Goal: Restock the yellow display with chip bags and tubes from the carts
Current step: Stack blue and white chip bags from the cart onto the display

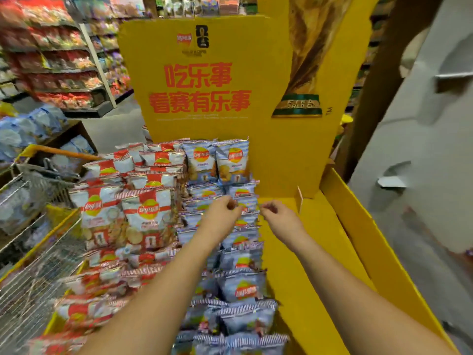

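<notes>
Here, from the head camera, both hands reach into the yellow display (363, 242): the left hand (221, 212) and right hand (275, 213) have curled fingers over the rows of blue chip bags (240, 285), though whether either grip holds a bag cannot be told. Red chip bags (146, 213) stand left; a wire cart (30, 290) sits at near left.
</notes>
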`<state>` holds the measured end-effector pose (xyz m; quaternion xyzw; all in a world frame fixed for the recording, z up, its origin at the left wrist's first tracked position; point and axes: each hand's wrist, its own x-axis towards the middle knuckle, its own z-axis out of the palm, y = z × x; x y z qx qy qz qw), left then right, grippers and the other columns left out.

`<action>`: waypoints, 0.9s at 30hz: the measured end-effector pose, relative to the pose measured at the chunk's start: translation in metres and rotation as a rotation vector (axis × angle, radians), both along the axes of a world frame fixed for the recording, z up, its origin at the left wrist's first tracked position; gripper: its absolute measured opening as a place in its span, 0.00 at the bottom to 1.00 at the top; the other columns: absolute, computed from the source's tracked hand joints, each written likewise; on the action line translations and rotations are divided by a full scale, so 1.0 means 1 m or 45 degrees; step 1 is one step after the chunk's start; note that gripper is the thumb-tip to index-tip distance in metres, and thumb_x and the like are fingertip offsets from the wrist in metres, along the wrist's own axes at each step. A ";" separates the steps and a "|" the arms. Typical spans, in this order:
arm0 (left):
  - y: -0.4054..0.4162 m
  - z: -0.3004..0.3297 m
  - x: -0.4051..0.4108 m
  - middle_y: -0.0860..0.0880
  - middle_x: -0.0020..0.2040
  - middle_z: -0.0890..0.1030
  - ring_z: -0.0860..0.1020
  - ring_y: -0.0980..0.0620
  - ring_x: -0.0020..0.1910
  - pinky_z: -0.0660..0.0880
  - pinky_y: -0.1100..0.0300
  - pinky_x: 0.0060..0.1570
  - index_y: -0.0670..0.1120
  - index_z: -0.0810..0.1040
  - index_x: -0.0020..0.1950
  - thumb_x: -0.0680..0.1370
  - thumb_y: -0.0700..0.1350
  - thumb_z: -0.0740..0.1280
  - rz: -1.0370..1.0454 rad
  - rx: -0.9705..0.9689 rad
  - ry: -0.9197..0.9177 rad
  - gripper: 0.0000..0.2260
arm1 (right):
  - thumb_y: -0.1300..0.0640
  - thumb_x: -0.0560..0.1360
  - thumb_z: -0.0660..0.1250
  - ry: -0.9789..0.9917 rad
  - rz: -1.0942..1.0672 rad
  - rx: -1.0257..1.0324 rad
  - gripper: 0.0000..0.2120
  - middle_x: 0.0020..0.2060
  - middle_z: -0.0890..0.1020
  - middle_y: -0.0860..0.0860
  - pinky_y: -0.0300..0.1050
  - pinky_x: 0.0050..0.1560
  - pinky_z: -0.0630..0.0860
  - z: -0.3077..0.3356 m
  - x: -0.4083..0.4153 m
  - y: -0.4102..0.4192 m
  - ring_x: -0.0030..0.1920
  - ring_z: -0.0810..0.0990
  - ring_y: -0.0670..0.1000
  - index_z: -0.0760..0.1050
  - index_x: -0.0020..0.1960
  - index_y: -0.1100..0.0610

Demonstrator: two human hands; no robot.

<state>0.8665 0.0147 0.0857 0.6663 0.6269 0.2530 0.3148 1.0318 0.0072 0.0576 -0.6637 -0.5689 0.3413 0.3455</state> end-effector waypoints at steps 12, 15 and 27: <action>-0.233 -0.047 0.091 0.49 0.44 0.77 0.76 0.46 0.45 0.61 0.59 0.37 0.43 0.79 0.51 0.78 0.45 0.67 -0.577 -0.074 -0.161 0.07 | 0.49 0.79 0.63 -0.002 -0.511 -0.191 0.08 0.46 0.82 0.47 0.47 0.49 0.73 -0.035 0.068 -0.323 0.49 0.79 0.50 0.78 0.53 0.51; -0.291 -0.056 0.127 0.50 0.44 0.79 0.76 0.49 0.44 0.62 0.59 0.38 0.47 0.78 0.49 0.78 0.47 0.67 -0.762 -0.131 -0.095 0.05 | 0.47 0.79 0.61 -0.092 -0.657 -0.274 0.09 0.51 0.81 0.46 0.47 0.52 0.74 -0.040 0.090 -0.404 0.52 0.78 0.48 0.77 0.55 0.47; -0.535 -0.083 0.280 0.52 0.44 0.76 0.73 0.54 0.45 0.63 0.66 0.39 0.45 0.79 0.53 0.79 0.47 0.66 -1.591 -0.215 0.078 0.06 | 0.51 0.80 0.63 0.049 -1.306 -0.345 0.03 0.43 0.80 0.42 0.29 0.41 0.68 -0.066 0.153 -0.720 0.45 0.77 0.45 0.74 0.52 0.44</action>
